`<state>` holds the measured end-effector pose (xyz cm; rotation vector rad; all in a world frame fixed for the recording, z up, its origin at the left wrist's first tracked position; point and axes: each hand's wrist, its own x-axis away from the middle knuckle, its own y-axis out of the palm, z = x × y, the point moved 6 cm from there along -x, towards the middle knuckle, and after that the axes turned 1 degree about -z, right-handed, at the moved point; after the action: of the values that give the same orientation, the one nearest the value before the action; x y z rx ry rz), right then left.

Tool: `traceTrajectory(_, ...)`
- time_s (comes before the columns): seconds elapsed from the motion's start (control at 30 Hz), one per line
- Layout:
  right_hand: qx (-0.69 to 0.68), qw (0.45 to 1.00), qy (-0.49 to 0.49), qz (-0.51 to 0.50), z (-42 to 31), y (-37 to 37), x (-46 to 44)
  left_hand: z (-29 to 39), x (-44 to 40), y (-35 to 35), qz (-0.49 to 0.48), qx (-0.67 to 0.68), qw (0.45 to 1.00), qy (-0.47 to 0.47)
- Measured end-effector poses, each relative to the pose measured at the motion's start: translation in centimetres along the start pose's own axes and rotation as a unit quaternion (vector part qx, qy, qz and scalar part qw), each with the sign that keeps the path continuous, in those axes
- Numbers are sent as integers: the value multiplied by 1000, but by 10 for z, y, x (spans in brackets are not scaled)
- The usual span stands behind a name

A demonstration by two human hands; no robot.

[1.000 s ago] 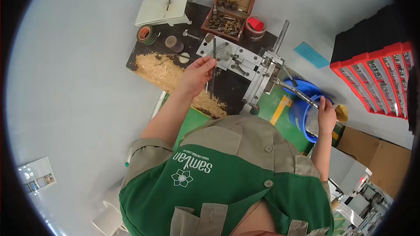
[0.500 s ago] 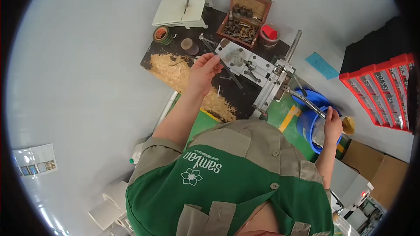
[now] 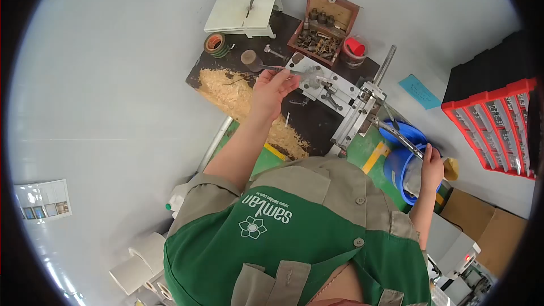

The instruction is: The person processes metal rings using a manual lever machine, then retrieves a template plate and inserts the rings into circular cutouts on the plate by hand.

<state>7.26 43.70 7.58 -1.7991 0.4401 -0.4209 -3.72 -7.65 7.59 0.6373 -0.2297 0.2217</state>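
Observation:
My left hand (image 3: pixel 271 92) is closed on a thin dark strip (image 3: pixel 270 68) and holds it over the bench, its fingers pinched on the middle part. One end of the strip lies toward a brown-topped cylinder (image 3: pixel 251 59); the other reaches over the flat metal plate of a clamping fixture (image 3: pixel 334 87). My right hand (image 3: pixel 432 169) is wrapped round the end of a long metal lever (image 3: pixel 399 135) that runs out from the fixture's right side. A small clamp-like part (image 3: pixel 327 88) sits on the plate.
Wood shavings (image 3: pixel 226 88) cover the bench's near left edge. Behind stand a white table-saw-like unit (image 3: pixel 241 14), tape rolls (image 3: pixel 216 44), a wooden box of metal parts (image 3: pixel 317 43) and a jar (image 3: pixel 354 51). Blue bins (image 3: pixel 396 164) and a red-fronted drawer cabinet (image 3: pixel 490 127) are at right.
The strip in my left hand has swung from a steep slant to nearly level across the view. My right hand stays on the lever. The view has shifted slightly.

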Motion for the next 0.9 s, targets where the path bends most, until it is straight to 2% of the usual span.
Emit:
traceTrajectory(0.43, 1, 1000, -14, 4, -2, 0, 1, -17, -17, -22, 93, -23, 995, 28)
traceTrajectory(0.57, 3, 1000, -7, 1, -6, -3, 3, -24, -20, -25, 90, -17, 995, 35)
traceTrajectory(0.7, 9, 1000, -11, 5, -5, -3, 3, -44, -21, -28, 107, 36, 993, -35)
traceTrajectory(0.87, 24, 1000, -10, -7, -3, -1, 1, -70, -13, -22, 139, -29, 989, -41)
traceTrajectory(0.9, 24, 1000, -13, -2, -2, 0, 1, -76, -14, -22, 145, -38, 989, -18)
